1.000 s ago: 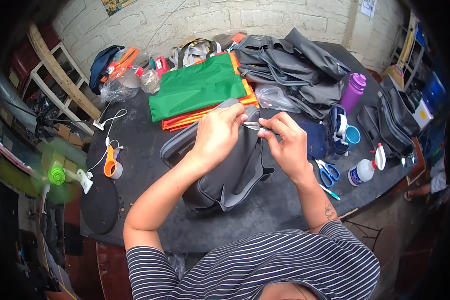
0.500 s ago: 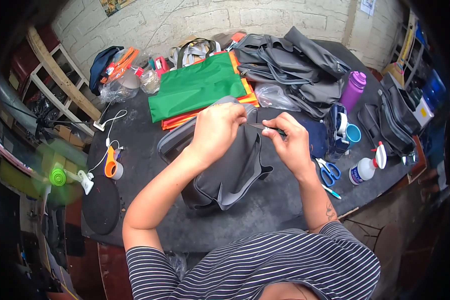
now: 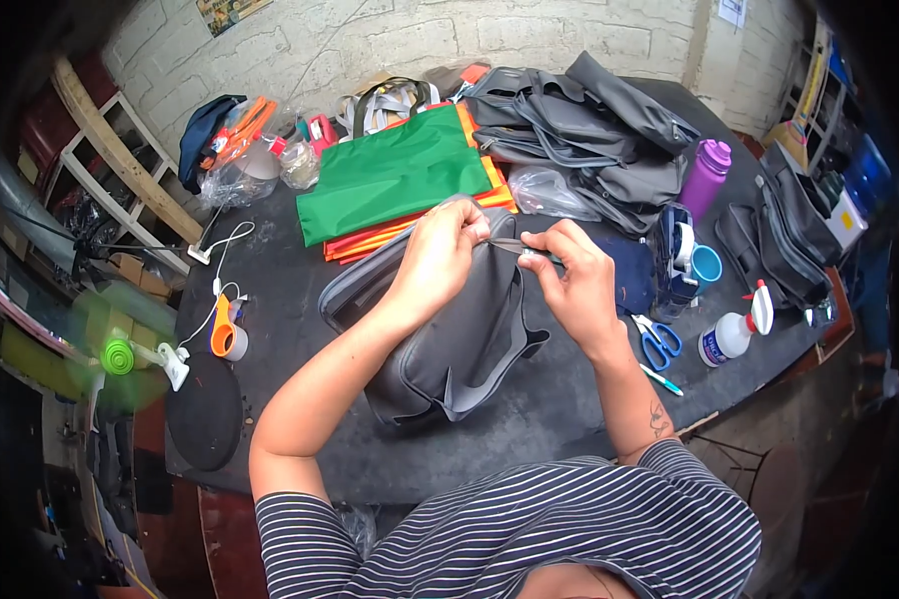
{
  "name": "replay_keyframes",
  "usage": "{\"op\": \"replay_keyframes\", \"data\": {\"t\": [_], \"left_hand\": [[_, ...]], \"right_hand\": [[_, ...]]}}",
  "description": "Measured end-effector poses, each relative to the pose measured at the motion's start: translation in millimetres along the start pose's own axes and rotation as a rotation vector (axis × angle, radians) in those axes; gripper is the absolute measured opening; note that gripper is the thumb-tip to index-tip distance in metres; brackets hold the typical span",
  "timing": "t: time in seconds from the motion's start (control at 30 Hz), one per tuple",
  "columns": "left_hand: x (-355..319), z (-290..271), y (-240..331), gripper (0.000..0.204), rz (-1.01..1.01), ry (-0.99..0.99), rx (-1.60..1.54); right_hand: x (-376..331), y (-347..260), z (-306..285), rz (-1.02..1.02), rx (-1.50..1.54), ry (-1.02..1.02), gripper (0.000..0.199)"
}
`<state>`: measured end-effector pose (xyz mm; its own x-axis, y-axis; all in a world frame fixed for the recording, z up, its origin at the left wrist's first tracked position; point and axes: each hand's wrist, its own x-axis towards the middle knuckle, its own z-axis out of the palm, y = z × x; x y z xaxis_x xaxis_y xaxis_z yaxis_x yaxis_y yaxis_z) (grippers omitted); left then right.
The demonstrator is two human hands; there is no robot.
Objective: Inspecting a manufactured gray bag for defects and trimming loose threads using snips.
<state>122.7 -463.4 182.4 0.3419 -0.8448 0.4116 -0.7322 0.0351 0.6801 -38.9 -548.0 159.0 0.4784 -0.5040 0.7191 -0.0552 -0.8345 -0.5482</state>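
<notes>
A grey bag (image 3: 449, 349) lies open on the black table (image 3: 280, 290) in front of me. My left hand (image 3: 438, 255) grips the bag's upper edge near its top corner. My right hand (image 3: 574, 280) pinches a thin dark strap or zipper end (image 3: 509, 245) that runs between the two hands. Both hands sit close together over the bag's far rim. Both forearms come up from the lower edge and cover part of the bag.
Behind the bag lie folded green and orange fabric (image 3: 390, 175) and a heap of grey bags (image 3: 589, 130). To the right stand a purple bottle (image 3: 706, 178), a blue cup (image 3: 706, 265), blue scissors (image 3: 657, 341) and a white spray bottle (image 3: 734, 329). An orange tape dispenser (image 3: 225, 334) sits left.
Both hands have shifted slightly along the bag's top edge, and the bag has been pulled a little toward me. The grip on the strap stays the same.
</notes>
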Motion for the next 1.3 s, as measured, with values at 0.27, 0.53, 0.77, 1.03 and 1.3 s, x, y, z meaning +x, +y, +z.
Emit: {"op": "replay_keyframes", "data": {"t": [0.27, 0.53, 0.77, 1.03, 1.3], "left_hand": [[-3.3, 0.5, 0.2, 0.015, 0.035, 0.036, 0.036], [-11.2, -13.2, 27.7, 0.012, 0.138, 0.119, 0.075], [-93.2, -74.2, 28.2, 0.057, -0.114, 0.249, -0.171], [-117.2, -24.1, -21.0, 0.092, -0.675, -0.253, -1.02], [-105.1, -31.9, 0.8, 0.068, -0.314, 0.273, -1.226]], "right_hand": [[1.4, -2.5, 4.3, -0.036, -0.044, 0.017, 0.017], [1.9, 13.3, 4.8, 0.015, 0.139, 0.024, 0.017], [7.0, 72.6, 12.3, 0.383, 0.459, -0.039, 0.038], [9.8, 62.1, 59.5, 0.552, 1.066, -0.491, 0.035], [47.2, 11.7, 54.9, 0.257, 0.764, -0.448, 0.037]]}}
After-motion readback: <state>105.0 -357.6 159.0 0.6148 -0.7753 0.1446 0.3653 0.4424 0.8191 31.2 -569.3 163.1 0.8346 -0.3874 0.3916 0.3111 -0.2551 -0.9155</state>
